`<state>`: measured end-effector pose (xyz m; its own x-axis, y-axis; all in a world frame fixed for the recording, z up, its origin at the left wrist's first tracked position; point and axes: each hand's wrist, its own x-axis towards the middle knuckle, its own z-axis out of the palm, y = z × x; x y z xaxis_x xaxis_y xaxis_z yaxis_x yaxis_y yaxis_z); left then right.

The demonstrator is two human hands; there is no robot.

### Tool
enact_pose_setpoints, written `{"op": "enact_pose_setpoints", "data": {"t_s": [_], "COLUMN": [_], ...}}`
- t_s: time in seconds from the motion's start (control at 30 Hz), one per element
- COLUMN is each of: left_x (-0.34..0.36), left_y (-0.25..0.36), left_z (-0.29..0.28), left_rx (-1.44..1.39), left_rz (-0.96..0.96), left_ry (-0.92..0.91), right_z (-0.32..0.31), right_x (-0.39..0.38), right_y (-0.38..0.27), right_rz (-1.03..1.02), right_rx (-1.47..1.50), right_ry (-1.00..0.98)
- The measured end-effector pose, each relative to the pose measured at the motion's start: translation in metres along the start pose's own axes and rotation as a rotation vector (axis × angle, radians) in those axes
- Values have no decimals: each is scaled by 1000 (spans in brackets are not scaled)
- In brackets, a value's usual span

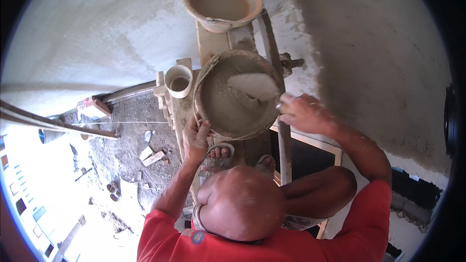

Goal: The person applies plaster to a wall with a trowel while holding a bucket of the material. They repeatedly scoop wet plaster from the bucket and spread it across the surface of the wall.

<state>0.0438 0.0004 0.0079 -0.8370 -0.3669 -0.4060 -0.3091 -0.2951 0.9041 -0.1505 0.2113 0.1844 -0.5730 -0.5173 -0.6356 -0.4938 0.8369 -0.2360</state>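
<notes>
Mortar (218,109) lies in a round tub (238,53) on wooden planks (212,42). With its arm reaching forward, the left hand (196,139) grips the tub's near-left rim, thumb uppermost. The right arm bends at the elbow, and the right hand (307,113) closes on a trowel (255,85), its blade in the mortar. Beyond stands a bucket (225,27) of cloudy water; plastered walls (111,43) rise around, and rubble-strewn ground (128,143) shows below left.
</notes>
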Motion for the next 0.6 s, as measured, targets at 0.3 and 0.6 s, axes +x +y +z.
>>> {"op": "enact_pose_setpoints", "data": {"t_s": [0.3, 0.6], "left_x": [-1, 2], "left_y": [3, 3], "left_z": [5, 7], "left_rx": [-60, -72], "left_rz": [31, 65], "left_ry": [21, 7], "right_z": [-40, 46], "right_x": [-17, 41], "right_y": [17, 2], "right_rz": [122, -95], "right_rx": [-498, -44], "right_ry": [176, -70]}}
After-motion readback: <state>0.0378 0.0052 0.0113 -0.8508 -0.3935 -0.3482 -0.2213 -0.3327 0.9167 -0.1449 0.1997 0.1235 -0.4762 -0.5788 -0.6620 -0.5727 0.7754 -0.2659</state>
